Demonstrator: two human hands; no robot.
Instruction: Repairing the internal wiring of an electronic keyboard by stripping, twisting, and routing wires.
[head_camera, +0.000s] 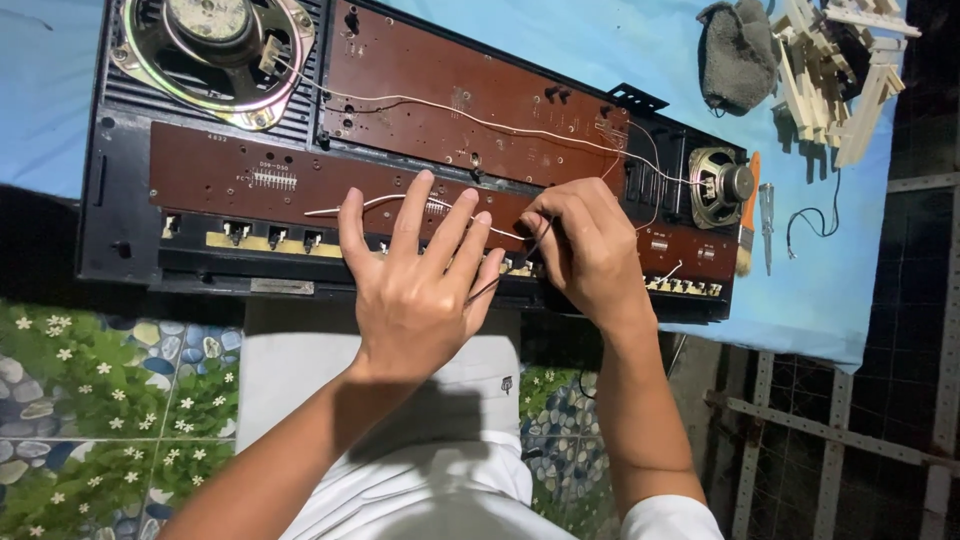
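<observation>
Large speaker (215, 55) cut by top edge. Left hand (420, 290) covers part of lower circuit board (260, 185) and contact row beneath. Right hand (590, 250) hides tip of thin tool (510, 268); contact point not visible. Pale key pieces (835, 75) clipped at top edge. Board markings too small to tell.

place: probably a home repair corner | evidence: opened electronic keyboard (400, 150) on blue-covered table (600, 40), loose white keys (830, 70), paintbrush (748, 215), floral pebble-pattern floor (100, 400) | backdrop dim
</observation>
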